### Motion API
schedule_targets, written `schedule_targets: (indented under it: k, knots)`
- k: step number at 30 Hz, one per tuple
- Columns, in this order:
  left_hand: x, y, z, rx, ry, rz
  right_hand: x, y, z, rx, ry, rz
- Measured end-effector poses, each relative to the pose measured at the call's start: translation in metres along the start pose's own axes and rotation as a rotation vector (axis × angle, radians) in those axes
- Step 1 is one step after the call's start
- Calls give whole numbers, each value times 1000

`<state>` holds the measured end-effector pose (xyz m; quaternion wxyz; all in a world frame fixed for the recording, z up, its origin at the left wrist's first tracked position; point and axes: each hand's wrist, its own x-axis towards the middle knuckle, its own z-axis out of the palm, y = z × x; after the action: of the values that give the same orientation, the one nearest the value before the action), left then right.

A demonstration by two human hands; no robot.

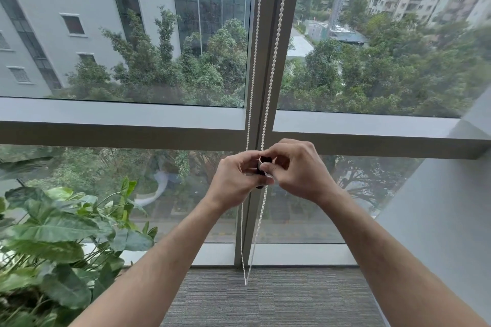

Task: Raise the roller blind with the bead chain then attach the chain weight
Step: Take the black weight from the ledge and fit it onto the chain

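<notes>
A white bead chain (274,58) hangs as two strands in front of the window's vertical mullion, and its loop ends just above the carpet. At about sill height both hands meet on the chain. My left hand (233,180) grips a small dark chain weight (263,167), mostly hidden by my fingers. My right hand (297,170) pinches the weight's top end, where the right strand runs in. The roller blind itself is out of view above.
A leafy potted plant (61,233) fills the lower left. The window frame's horizontal rail (119,125) crosses at hand height. A grey wall (438,207) closes in on the right. Grey carpet (265,300) lies below.
</notes>
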<state>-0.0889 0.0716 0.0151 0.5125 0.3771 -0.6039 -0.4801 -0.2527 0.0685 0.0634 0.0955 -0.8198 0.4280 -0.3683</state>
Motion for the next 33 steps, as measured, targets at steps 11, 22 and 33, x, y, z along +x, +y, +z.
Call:
schedule_targets:
  k: [11, 22, 33]
  knots:
    - [-3, -4, 0, -107, -75, -10, -21, 40, 26, 831, -192, 500]
    - [-5, -8, -1, -87, -122, -18, -35, 47, 37, 1215, -417, 497]
    - [-12, -12, -4, 249, -44, 121, -54, 61, 60, 1266, -203, 539]
